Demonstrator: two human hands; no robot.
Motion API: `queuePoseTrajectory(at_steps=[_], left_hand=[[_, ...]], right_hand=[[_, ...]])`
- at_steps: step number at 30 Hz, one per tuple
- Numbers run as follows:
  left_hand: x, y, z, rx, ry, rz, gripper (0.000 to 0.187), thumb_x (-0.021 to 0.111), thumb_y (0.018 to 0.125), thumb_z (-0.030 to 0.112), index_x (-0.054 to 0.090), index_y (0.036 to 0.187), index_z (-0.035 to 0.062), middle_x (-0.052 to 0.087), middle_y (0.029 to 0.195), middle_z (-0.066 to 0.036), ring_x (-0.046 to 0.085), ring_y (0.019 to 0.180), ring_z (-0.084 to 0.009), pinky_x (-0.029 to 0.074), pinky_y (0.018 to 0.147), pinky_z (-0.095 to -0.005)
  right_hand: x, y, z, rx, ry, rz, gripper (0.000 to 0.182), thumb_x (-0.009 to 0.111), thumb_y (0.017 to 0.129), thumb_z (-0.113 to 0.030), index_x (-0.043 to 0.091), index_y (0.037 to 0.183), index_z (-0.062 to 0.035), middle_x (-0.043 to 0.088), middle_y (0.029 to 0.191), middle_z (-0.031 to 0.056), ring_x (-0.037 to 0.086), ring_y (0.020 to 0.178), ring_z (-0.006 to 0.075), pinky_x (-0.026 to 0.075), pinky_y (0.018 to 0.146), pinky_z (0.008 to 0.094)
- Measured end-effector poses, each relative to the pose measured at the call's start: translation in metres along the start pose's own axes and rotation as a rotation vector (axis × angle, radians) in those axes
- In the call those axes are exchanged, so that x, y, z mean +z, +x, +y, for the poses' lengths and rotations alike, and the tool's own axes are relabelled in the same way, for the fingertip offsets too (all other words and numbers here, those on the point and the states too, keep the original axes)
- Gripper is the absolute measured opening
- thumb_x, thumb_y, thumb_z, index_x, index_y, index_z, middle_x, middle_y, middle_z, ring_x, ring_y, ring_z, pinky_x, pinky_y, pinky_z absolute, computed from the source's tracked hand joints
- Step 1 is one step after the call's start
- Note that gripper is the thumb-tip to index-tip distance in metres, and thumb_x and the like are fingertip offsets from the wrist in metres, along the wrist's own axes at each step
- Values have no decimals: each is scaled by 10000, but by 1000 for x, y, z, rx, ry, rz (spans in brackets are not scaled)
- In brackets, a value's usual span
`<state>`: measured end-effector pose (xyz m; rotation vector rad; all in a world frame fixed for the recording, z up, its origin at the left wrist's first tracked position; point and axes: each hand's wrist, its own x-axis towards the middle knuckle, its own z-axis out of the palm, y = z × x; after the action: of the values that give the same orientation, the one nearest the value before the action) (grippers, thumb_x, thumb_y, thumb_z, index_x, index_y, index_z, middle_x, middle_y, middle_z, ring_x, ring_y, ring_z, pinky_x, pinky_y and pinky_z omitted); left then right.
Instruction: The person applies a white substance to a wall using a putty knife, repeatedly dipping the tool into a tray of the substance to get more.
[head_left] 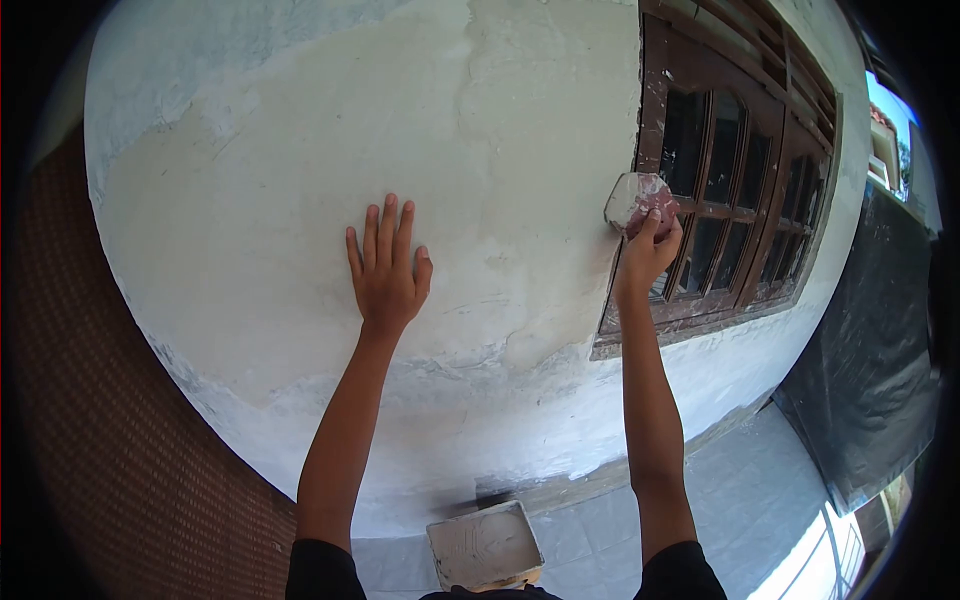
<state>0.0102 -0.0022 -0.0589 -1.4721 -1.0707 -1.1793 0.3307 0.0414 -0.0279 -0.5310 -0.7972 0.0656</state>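
Observation:
My left hand [387,268] lies on the pale plastered wall [540,150], fingers stretched out and spread, with nothing in it. Over to the right, my right hand [647,252] grips a flat, roundish, reddish piece smeared with white plaster [640,203], thumb and fingers closed on its lower right part. The piece is up at the wall's edge along the brown window frame [653,110] and overlaps the frame in this view. Its exact kind is not clear.
Brown window shutters [745,170] with glass panes fill the upper right, spotted with white. Below me stands a tray of plaster [485,550] on a pale ground sheet [640,540]. A woven brown screen [130,430] lines the left; a dark tarp [865,340] hangs at right.

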Motion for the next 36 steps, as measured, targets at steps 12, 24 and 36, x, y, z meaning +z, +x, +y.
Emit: queuePoseTrajectory(at_steps=[12,24,36], left_hand=[[1,-1,-1,0,0,3,531,490,932,230,445,1448,115,387,1525,-97,316,1429,-294,175,1169,-539],[1,-4,-3,7,-15,7,543,498,925,219,435,1457,128,382,1530,-90,315,1432,-291,179,1169,-541],[1,-4,-3,12,-14,11,547,498,926,224,431,1461,129,379,1531,-91,315,1431,-292,178,1169,-543]], right_hand=[[-6,6,-4,61,-12,171,339,539,1009,-213,494,1257,15,577,1099,119,554,1015,167,469,858,286],[25,-7,-25,-151,-74,-212,301,573,993,-180,538,1223,12,607,1023,71,566,933,126,465,825,269],[22,-24,-21,-348,-292,-510,310,572,993,-178,535,1223,25,614,1028,70,584,905,132,480,813,302]])
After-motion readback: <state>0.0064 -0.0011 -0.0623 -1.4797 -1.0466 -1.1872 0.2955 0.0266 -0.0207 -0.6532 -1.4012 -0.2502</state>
